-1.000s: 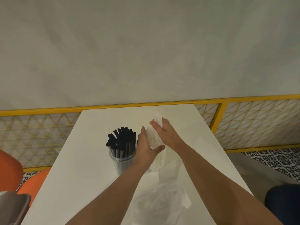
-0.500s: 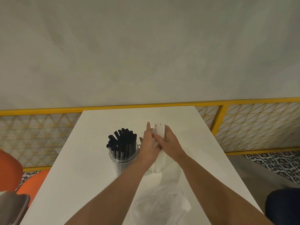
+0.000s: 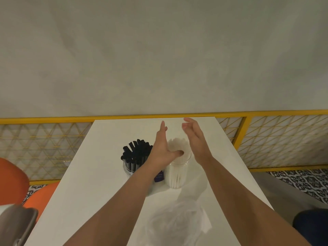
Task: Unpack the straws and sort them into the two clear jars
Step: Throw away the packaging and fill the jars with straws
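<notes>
**Both hands empty at the white-straw jar**

We see the left hand point(image 3: 162, 150) flat, with fingers straight and together. Its thumb sticks out over the white straws point(image 3: 177, 146); we can't confirm contact there. Our right hand point(image 3: 195, 139) is loosely spread, fingers slightly bent, gripping nothing. The two flank the right jar point(image 3: 177, 173), which holds the white straws upright. Black straws point(image 3: 136, 151) stand in the left jar point(image 3: 128, 170), just beside it. A crumpled clear bag point(image 3: 177, 222) lies on the white table point(image 3: 88, 183), nearer us.
</notes>
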Demonstrator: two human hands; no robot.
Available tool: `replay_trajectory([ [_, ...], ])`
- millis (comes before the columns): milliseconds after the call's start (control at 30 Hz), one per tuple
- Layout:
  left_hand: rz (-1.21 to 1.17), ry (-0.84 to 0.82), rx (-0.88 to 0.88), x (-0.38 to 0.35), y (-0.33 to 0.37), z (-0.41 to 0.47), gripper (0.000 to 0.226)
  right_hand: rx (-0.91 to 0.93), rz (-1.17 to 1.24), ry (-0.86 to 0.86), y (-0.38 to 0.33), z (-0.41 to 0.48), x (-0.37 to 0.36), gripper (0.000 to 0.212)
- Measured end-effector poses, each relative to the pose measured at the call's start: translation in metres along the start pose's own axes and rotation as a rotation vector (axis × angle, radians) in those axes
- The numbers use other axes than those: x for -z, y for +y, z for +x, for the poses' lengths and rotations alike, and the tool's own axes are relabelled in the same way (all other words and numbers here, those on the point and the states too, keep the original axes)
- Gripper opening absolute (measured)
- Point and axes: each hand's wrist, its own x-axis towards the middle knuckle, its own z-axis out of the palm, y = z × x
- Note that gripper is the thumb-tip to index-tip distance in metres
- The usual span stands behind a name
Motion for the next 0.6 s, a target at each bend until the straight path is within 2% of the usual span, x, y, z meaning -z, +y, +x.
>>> replay_trajectory([
  [67, 0.024, -0.024, 0.021, 0.005, 0.005, -0.002, 0.107, -0.02, -0.058, 0.059, 0.001, 0.002, 0.0, 0.031],
  [167, 0.159, -0.026, 0.03, 0.008, 0.001, -0.01, 0.085, -0.01, -0.282, 0.084, 0.011, -0.003, -0.002, 0.033],
  [233, 0.192, 0.056, -0.066, 0.01, -0.003, -0.016, 0.069, 0.073, -0.396, 0.062, 0.015, -0.01, -0.009, 0.033],
  [300, 0.166, 0.18, -0.172, 0.016, -0.004, -0.022, 0.056, 0.194, -0.399, 0.019, 0.011, -0.016, -0.018, 0.032],
  [367, 0.132, 0.275, -0.256, 0.027, -0.003, -0.027, 0.05, 0.266, -0.367, -0.1, 0.006, -0.021, -0.029, 0.038],
  [433, 0.146, 0.319, -0.302, 0.044, -0.004, -0.031, 0.053, 0.223, -0.332, -0.283, 0.001, -0.023, -0.041, 0.055],
  [500, 0.182, 0.302, -0.276, 0.064, -0.01, -0.032, 0.061, 0.094, -0.324, -0.441, -0.003, -0.026, -0.053, 0.075],
  [600, 0.085, 0.198, -0.062, 0.094, -0.032, -0.036, 0.085, -0.058, -0.412, -0.538, -0.004, -0.029, -0.068, 0.101],
])
